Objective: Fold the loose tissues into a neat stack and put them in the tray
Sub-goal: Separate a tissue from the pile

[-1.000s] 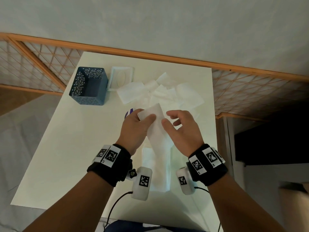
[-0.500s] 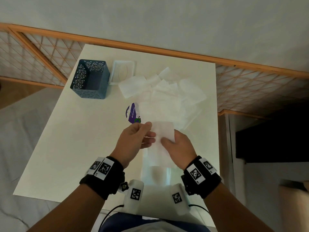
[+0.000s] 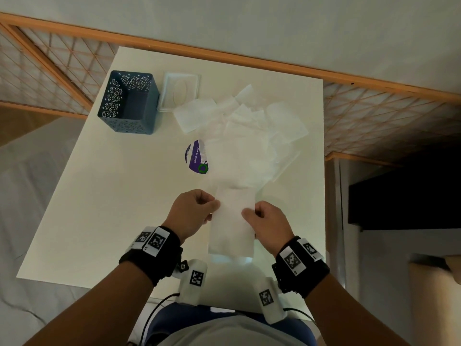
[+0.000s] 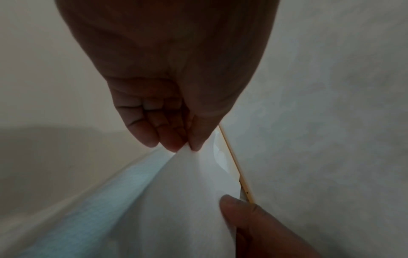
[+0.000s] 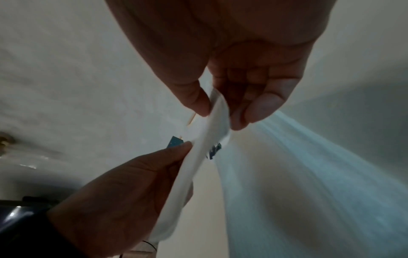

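Note:
A white tissue [image 3: 233, 224] hangs folded over above the near part of the white table [image 3: 112, 196]. My left hand [image 3: 197, 212] pinches its left top corner between thumb and fingers [image 4: 174, 139]. My right hand [image 3: 264, 222] pinches its right top corner [image 5: 217, 111]. A heap of loose tissues [image 3: 249, 131] lies spread over the far right of the table. The blue perforated tray [image 3: 129, 102] stands at the far left, and I see nothing inside it.
A white tissue-box lid [image 3: 180, 89] lies beside the blue tray. A round purple sticker [image 3: 197, 157] shows at the heap's left edge. An orange wooden lattice rail [image 3: 224, 54] runs behind the table. A dark cabinet [image 3: 404, 191] stands to the right.
Both hands drew the tissue back from above the heap toward my body and lowered it. The right hand, spread a second ago, now pinches the tissue's right corner.

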{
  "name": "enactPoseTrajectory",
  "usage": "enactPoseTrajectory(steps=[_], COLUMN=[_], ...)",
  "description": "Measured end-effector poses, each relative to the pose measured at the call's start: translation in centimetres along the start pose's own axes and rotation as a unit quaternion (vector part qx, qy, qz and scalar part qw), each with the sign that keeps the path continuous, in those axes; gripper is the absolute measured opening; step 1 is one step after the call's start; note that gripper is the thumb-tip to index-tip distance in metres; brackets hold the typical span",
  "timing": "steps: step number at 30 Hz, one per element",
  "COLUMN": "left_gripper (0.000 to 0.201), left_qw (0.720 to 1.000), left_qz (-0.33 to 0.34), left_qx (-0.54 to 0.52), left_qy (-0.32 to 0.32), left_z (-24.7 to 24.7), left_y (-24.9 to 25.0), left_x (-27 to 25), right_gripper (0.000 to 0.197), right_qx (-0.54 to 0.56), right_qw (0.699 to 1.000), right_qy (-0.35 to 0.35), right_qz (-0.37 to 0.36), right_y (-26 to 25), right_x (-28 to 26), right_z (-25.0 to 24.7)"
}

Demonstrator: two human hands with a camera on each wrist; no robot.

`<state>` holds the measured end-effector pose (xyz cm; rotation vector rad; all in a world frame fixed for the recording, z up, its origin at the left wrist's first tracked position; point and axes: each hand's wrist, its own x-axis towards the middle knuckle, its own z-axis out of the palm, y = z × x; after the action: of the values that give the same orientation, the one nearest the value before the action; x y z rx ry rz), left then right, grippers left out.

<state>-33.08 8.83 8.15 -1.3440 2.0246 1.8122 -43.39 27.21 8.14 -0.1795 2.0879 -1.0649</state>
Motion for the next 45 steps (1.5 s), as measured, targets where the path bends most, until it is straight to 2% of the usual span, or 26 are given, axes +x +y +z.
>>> enactPoseTrajectory(steps=[8, 12, 15, 20, 22, 25, 27, 29, 31, 36, 38, 43, 44, 45], left_gripper=[0.019, 0.020, 0.025, 0.045, 0.049, 0.054, 0.052, 0.048, 0.046, 0.039, 0.036, 0.012, 0.011, 0.019], left_qw=[0.988, 0.984, 0.985, 0.986, 0.986, 0.987, 0.988, 0.988, 0.989, 0.984, 0.982, 0.960, 0.953, 0.942], left_qz=[-0.009, -0.024, -0.036, -0.038, -0.024, -0.019, -0.015, -0.009, 0.000, 0.032, 0.043, 0.078, 0.090, 0.102], left_qx=[0.156, 0.176, 0.170, 0.160, 0.163, 0.154, 0.144, 0.138, 0.132, 0.165, 0.177, 0.264, 0.288, 0.318], left_qy=[0.001, -0.002, -0.004, 0.008, 0.025, 0.047, 0.059, 0.063, 0.059, 0.054, 0.053, 0.042, 0.035, 0.027], left_z=[0.8, 1.2, 1.2, 0.6, 0.1, -0.4, -0.6, -0.7, -0.6, 0.0, 0.2, 0.6, 0.6, 0.8], left_y=[-3.3, -3.6, -3.5, -2.6, -1.7, -0.2, 0.7, 1.5, 2.3, 4.6, 5.5, 7.2, 7.4, 7.5], left_x=[0.2, 0.7, 1.0, 1.4, 1.8, 2.6, 3.3, 4.1, 5.0, 7.5, 8.7, 10.9, 11.3, 11.6], right_gripper=[0.027, 0.031, 0.032, 0.018, 0.023, 0.058, 0.077, 0.083, 0.077, 0.042, 0.035, 0.043, 0.044, 0.045], right_qx=[-0.105, -0.150, -0.186, -0.248, -0.322, -0.454, -0.507, -0.548, -0.565, -0.548, -0.532, -0.468, -0.456, -0.443], right_qw=[0.994, 0.988, 0.982, 0.966, 0.944, 0.884, 0.848, 0.820, 0.809, 0.824, 0.836, 0.875, 0.882, 0.888], right_qy=[-0.007, 0.004, 0.035, 0.059, 0.033, -0.051, -0.082, -0.078, -0.061, -0.058, -0.060, -0.079, -0.076, -0.073], right_qz=[0.016, 0.030, 0.022, -0.033, -0.066, -0.101, -0.129, -0.147, -0.152, -0.134, -0.123, -0.096, -0.098, -0.098], right_y=[2.7, 2.3, 0.5, -2.2, -2.4, -2.5, -2.5, -2.5, -3.0, -4.5, -4.5, -4.6, -4.7, -4.8], right_x=[0.4, 1.4, 3.8, 10.4, 13.0, 15.4, 16.4, 17.1, 17.6, 18.1, 18.4, 18.3, 18.2, 18.1], right_z=[0.8, -0.3, -2.3, -4.8, -4.9, -4.6, -4.1, -3.7, -3.5, -3.4, -3.7, -4.5, -4.6, -4.7])
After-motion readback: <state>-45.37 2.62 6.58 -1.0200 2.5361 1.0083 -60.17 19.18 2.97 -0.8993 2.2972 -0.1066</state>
